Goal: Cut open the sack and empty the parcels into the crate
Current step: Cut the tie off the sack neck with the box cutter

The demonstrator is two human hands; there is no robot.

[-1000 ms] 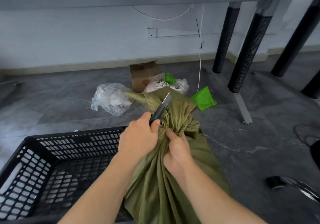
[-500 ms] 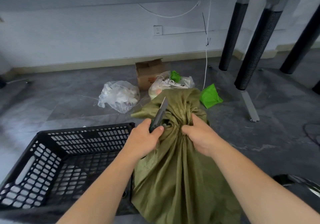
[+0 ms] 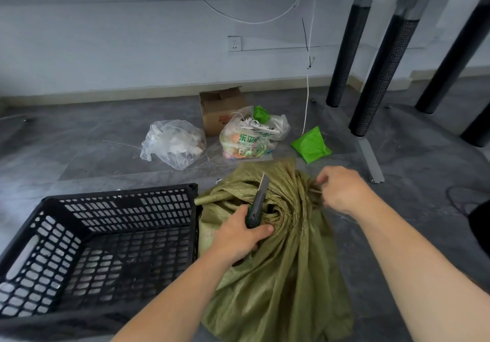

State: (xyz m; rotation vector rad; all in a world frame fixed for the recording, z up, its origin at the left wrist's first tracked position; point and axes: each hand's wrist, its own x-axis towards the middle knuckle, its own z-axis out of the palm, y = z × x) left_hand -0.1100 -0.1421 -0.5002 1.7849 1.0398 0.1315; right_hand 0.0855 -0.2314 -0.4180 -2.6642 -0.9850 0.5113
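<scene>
On the grey stone-look floor [image 3: 79,156], beyond the work area, loose clutter was noted: a crumpled clear plastic bag [image 3: 172,143], an open cardboard box [image 3: 221,105] against the skirting, a white printed shopping bag [image 3: 249,137] stuffed with coloured contents just in front of the box, and a bright green bag [image 3: 311,144] to its right. Black perforated table legs [image 3: 381,76] were seen at the right, with a thin white cable [image 3: 307,98] hanging down the wall near them. None of these items was touching the sack.

The sack [image 3: 286,275] was recorded on the floor directly beside the right wall of the crate [image 3: 100,249], touching or nearly touching it. Its material was a coarse, woven, olive-green fabric, gathered into radiating twisted folds at the neck. The crate was of black plastic with a slotted lattice on walls and base and an oval handle cut-out; no parcels were visible inside.

The left hand [image 3: 238,238] was closed around the dark handle of a utility knife [image 3: 258,204], its slim blade extended and pointed away over the gathered neck. The right hand [image 3: 342,190] was curled, its fingers pinching the bunched fabric at the right of the neck.
</scene>
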